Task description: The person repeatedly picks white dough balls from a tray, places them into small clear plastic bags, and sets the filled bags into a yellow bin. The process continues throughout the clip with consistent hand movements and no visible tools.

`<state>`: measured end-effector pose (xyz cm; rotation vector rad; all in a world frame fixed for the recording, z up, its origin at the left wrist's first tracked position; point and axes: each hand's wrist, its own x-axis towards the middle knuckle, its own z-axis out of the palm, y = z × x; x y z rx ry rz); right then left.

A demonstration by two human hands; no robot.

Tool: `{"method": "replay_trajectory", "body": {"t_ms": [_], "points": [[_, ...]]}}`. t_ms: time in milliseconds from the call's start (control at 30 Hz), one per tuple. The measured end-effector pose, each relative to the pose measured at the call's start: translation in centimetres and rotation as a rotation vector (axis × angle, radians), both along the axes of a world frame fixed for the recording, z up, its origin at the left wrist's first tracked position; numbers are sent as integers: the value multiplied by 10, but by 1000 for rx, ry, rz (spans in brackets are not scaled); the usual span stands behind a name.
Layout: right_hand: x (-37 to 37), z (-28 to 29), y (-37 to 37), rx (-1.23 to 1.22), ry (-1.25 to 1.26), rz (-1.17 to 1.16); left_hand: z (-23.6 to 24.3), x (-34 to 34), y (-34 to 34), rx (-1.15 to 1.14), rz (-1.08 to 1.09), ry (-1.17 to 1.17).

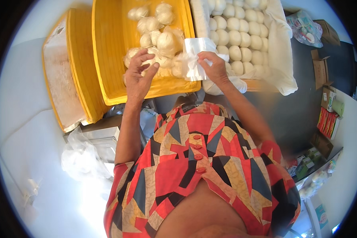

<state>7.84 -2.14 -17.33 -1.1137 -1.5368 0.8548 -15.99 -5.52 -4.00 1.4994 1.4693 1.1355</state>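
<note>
My right hand (215,68) pinches the edge of a flat, shiny clear plastic bag (195,51), which lies over the border between a yellow crate (113,67) and a cloth-lined tray. My left hand (139,77) hovers above the near part of the crate, thumb and curved fingers apart, with nothing visible in it. Several pale round buns in clear bags (167,43) are heaped beneath and beyond it. In the tray to the right, unwrapped white buns (234,37) sit in close rows on white cloth (279,43).
Another yellow crate (81,59) leans at the far left. Below it, crumpled clear plastic (83,154) hangs by a metal box. To the right are a cardboard box (320,71), a filled plastic bag (304,27) and red packages (327,123).
</note>
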Motion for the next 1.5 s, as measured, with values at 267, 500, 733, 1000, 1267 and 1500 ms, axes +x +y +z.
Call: {"method": "replay_trajectory", "body": {"t_ms": [267, 500, 733, 1000, 1267, 1500], "points": [[-5, 26, -11, -3, 133, 101, -48, 74, 33, -591, -33, -235], [5, -22, -2, -203, 24, -64, 25, 63, 26, -52, 257, -360], [-8, 46, 10, -761, 1013, 382, 55, 40, 15, -114, 316, -323], [7, 85, 8, -684, 797, 387, 16, 4, 15, 96, 264, 166], [7, 103, 8, -363, 413, 282, 11, 71, 40, 98, -287, 155], [57, 89, 46, -535, 1303, -126, -12, 47, 64, -160, -191, -58]]}}
